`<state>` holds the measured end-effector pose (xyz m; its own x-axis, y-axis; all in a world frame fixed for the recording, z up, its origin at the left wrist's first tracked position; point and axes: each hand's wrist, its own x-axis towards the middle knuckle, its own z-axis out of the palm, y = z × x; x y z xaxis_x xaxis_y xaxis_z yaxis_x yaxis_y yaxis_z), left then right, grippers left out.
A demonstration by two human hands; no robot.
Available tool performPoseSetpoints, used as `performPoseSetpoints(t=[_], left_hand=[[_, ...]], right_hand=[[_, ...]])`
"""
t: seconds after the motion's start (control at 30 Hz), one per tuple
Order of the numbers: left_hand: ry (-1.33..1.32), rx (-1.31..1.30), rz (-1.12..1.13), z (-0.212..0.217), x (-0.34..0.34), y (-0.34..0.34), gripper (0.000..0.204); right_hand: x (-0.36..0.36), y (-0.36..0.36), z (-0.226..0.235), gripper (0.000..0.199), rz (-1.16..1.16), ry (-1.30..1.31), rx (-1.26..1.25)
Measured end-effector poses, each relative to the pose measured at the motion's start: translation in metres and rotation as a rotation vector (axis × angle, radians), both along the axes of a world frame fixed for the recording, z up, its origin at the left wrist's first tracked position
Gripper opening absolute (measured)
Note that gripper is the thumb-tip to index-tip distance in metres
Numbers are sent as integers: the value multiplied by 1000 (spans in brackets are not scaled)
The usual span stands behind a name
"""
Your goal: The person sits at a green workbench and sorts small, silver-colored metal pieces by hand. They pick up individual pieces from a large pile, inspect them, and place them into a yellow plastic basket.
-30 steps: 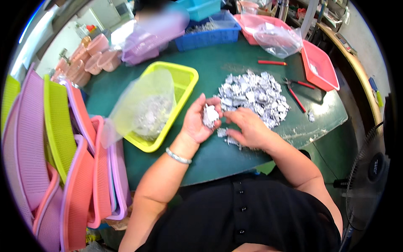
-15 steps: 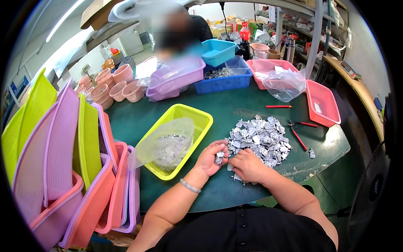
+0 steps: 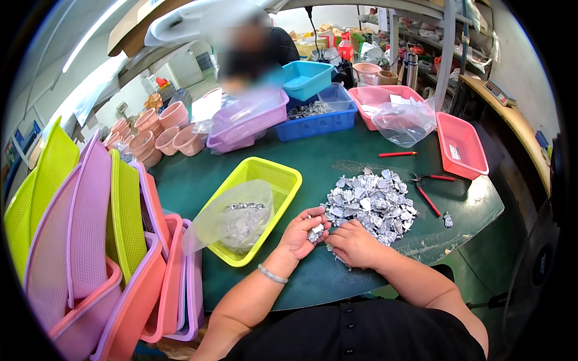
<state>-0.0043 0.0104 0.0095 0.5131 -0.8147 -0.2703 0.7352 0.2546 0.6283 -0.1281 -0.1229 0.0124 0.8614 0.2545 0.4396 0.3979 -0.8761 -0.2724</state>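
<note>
A plain black top (image 3: 289, 337) is worn; a column of small, round, dark buttons (image 3: 349, 327) runs down the middle of its front; a smooth, pale greyish bangle (image 3: 273, 274), slim and rounded, circles the left wrist (image 3: 280, 260); both forearms (image 3: 409, 274) are bare, as are the fingers (image 3: 341, 239).

Counting one left hand (image 3: 301, 237), one right hand (image 3: 356, 245), one bracelet (image 3: 273, 274), one bench (image 3: 325, 280), one heap of silvery pieces (image 3: 373, 204) (way too many overlapping to tally). Also got one pair of pliers (image 3: 428, 199), one stray piece (image 3: 448, 220) beside those, one red stick (image 3: 397, 154), one blue crate (image 3: 316, 127), one turquoise tub (image 3: 307, 89), two pink trays (image 3: 469, 141). Can't number the stacked pots (image 3: 173, 116) tho.
</note>
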Motion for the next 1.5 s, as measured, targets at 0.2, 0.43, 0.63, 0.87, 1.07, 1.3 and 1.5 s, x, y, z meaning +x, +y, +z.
performPoseSetpoints(t=[0.2,0.43,0.63,0.87,1.07,1.3,1.5], left_hand=[[13,-20,-12,-6,2,1,16],[-32,2,45,4,-1,-1,20],[-213,116,97,30,-6,12,20],[-551,146,11,86,-56,52,19],[-1053,151,366,147,-81,98,18],[-1873,780,650,164,-17,117,16],[-1610,1153,56,167,-24,115,21]], right_hand=[[0,-1,-5,15,-10,-4,-20],[-4,-1,4,25,23,47,46],[-7,-1,13,37,140,102,-46],[-10,2,7,29,131,84,30],[-12,3,4,30,137,100,21],[-11,1,3,27,128,104,-4],[-12,-3,-2,25,121,97,3]])
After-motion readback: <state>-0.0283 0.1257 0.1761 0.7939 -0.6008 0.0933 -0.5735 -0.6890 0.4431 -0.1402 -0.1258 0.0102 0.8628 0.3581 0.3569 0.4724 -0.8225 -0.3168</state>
